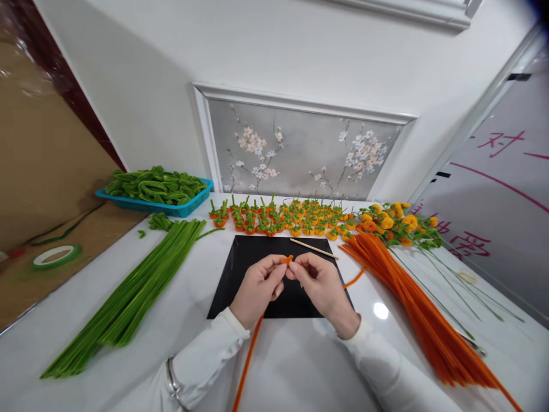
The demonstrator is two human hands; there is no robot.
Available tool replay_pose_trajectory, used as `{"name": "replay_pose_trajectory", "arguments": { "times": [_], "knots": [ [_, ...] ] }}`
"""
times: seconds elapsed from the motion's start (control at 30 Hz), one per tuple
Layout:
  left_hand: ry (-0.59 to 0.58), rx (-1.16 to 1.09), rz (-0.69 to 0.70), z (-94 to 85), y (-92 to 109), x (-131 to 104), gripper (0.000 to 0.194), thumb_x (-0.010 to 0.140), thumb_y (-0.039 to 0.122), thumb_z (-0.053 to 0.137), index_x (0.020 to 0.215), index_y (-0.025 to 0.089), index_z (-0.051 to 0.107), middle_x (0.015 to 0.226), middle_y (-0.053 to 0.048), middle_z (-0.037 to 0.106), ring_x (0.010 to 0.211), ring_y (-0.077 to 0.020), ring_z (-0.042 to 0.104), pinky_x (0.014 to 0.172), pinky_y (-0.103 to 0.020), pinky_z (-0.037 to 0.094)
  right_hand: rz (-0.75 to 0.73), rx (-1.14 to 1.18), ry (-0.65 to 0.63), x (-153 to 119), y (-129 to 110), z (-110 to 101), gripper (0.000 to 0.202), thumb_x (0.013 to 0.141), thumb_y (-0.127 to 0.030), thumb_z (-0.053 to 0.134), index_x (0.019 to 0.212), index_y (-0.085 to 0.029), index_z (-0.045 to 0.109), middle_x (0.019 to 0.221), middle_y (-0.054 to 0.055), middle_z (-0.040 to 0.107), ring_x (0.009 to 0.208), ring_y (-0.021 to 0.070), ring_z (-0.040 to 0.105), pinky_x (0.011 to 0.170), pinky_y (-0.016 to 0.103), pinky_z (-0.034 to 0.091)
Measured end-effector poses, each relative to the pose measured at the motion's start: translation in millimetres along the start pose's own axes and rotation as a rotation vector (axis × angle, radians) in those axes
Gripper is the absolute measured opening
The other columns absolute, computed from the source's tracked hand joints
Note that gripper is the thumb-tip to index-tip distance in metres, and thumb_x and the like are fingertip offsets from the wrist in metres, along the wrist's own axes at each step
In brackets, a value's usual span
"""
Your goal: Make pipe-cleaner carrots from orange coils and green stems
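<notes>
Between my fingertips, above a black mat (278,303), is an orange pipe cleaner (249,361) whose short end is bent up. Its long tail runs down below my left hand to the table's near side. My left hand (260,281) pinches it between thumb and forefinger. From the other side, my right hand (321,286) pinches the same bent end, its fingertips touching those of the left. A thin wooden stick (314,249) lies along the mat's far edge. Part of the bent end is hidden by my fingers.
Green pipe cleaners (132,292) lie bundled at left, orange pipe cleaners (412,303) at right. Behind stand rows of small orange and yellow flower heads (309,217), finished yellow flowers (397,220) and a blue basket (189,208) of green leaves. Green tape (56,257) sits on a box.
</notes>
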State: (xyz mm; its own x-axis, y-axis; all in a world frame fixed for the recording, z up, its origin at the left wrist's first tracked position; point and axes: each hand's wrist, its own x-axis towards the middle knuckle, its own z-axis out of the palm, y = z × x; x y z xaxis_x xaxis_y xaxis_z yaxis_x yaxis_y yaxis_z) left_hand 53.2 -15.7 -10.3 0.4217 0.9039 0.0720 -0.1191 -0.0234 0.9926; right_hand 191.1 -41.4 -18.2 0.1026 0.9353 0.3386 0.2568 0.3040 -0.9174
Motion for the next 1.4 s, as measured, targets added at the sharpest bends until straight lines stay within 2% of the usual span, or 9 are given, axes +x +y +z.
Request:
{"name": "replay_pose_trajectory", "arguments": {
  "times": [0.2,0.33,0.5,0.67,0.8,0.93,1.1,1.27,1.4],
  "knots": [
    [-0.017,0.158,0.022,-2.7,0,0,0.021,0.085,0.034,0.053,0.078,0.015,0.058,0.067,0.002,0.058,0.04,-0.0029,0.043,0.037,-0.015,0.026,0.021,0.089,0.017,0,3,1,0.017,0.081,-0.033,0.06,0.087,-0.018,0.058,0.067,0.0,0.065,0.061,0.0132,0.06,0.057,0.024,0.047],
    [-0.014,0.195,0.045,-2.1,2,1,0.025,0.085,0.036,0.052,0.076,0.014,0.058,0.067,0.001,0.06,0.04,-0.0044,0.047,0.037,-0.016,0.032,-0.011,0.033,0.041,0,7,0,0.015,0.08,-0.028,0.06,0.089,-0.018,0.065,0.073,0.002,0.066,0.064,0.0142,0.061,0.062,0.026,0.05],
    [-0.029,0.138,0.001,-2.0,5,1,0.028,0.085,0.038,0.052,0.075,0.013,0.058,0.061,0.001,0.059,0.043,-0.0069,0.051,0.042,-0.018,0.041,-0.092,0.004,0.08,0,9,-1,0.013,0.08,-0.022,0.06,0.087,-0.02,0.07,0.087,0.005,0.066,0.074,0.0151,0.062,0.065,0.026,0.052],
    [-0.016,0.034,-0.073,-0.3,7,-2,0.029,0.084,0.039,0.053,0.073,0.012,0.055,0.065,-0.002,0.063,0.042,-0.0063,0.052,0.043,-0.018,0.042,-0.182,-0.021,0.086,-2,9,0,0.015,0.082,-0.019,0.058,0.088,-0.021,0.072,0.088,0.005,0.064,0.08,0.0153,0.062,0.068,0.026,0.051],
    [-0.026,-0.129,-0.162,-0.5,7,-3,0.025,0.083,0.035,0.055,0.072,0.012,0.054,0.061,-0.001,0.062,0.039,-0.0056,0.051,0.04,-0.016,0.039,-0.289,-0.123,0.087,-6,6,2,0.02,0.086,-0.017,0.052,0.089,-0.022,0.072,0.088,0.005,0.063,0.078,0.0146,0.062,0.067,0.026,0.052],
    [-0.043,-0.226,-0.241,-4.7,4,0,0.023,0.083,0.029,0.054,0.068,0.012,0.054,0.057,-0.001,0.061,0.037,-0.0057,0.05,0.037,-0.015,0.039,-0.465,-0.268,0.066,-8,3,1,0.028,0.09,-0.013,0.045,0.095,-0.022,0.071,0.09,0.006,0.063,0.081,0.0146,0.061,0.07,0.028,0.053],
    [-0.096,-0.298,-0.285,-12.4,3,3,0.023,0.084,0.025,0.052,0.066,0.012,0.055,0.054,-0.003,0.061,0.037,-0.0071,0.051,0.037,-0.016,0.04,-0.651,-0.424,-0.014,-7,1,-6,0.033,0.091,-0.007,0.041,0.104,-0.021,0.068,0.095,0.007,0.064,0.085,0.0156,0.057,0.074,0.031,0.052],
    [-0.129,-0.313,-0.289,-15.6,8,4,0.024,0.083,0.028,0.053,0.069,0.01,0.059,0.061,-0.006,0.065,0.043,-0.0085,0.055,0.04,-0.016,0.043,-0.661,-0.559,-0.031,-7,1,-8,0.033,0.092,-0.008,0.04,0.107,-0.02,0.066,0.095,0.007,0.065,0.083,0.0159,0.055,0.072,0.03,0.052],
    [-0.14,-0.19,-0.27,-15.7,11,4,0.029,0.074,0.037,0.069,0.072,0.009,0.06,0.069,-0.007,0.069,0.049,-0.0077,0.06,0.044,-0.014,0.045,-0.607,-0.565,0.0,-6,4,-7,0.032,0.09,-0.007,0.042,0.097,-0.019,0.07,0.091,0.007,0.064,0.08,0.0161,0.056,0.07,0.03,0.052]
  ]
}}
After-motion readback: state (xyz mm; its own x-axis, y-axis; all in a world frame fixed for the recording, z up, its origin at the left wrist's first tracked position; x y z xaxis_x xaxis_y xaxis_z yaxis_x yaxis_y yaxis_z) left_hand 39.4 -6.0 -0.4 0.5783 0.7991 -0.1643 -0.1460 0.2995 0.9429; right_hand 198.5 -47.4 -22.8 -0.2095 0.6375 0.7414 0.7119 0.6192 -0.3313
